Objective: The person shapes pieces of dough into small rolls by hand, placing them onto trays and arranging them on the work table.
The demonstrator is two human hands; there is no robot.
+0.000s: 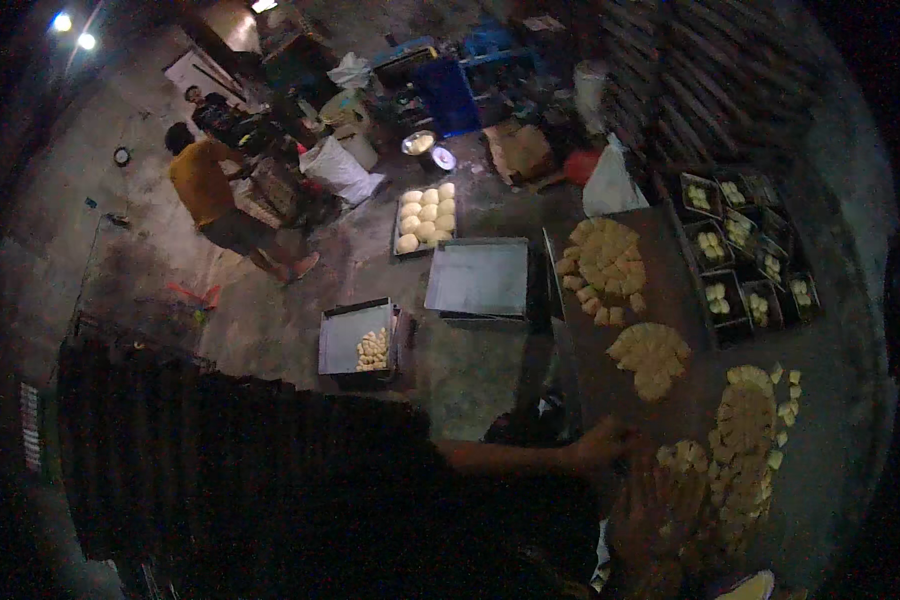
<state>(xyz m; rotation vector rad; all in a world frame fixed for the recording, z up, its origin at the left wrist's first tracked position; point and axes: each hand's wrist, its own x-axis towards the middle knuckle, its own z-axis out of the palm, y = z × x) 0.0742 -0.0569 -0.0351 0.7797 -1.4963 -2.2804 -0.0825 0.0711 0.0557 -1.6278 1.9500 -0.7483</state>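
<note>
My left hand (608,443) reaches over the dark worktable (595,360), near a small cluster of cut dough pieces (682,458). Dim light and blur hide its fingers. Closer to the lower edge, my right hand (642,515) lies flat beside that cluster, its fingers stretched out and in deep shadow. A long patch of cut dough (743,440) spreads just to the right of my hands, with small loose dough pieces (787,412) along its outer side. Farther up the table lie a smaller dough patch (650,358) and a larger, round one (606,258), both scored into pieces.
Dark tins holding dough (711,245) crowd the far right. Left of the table stand a tray of round dough balls (428,218), a bare metal tray (478,275) and a tray with small dough pieces (372,348). Beyond, a person in a yellow shirt (202,185) bends by white sacks (338,170).
</note>
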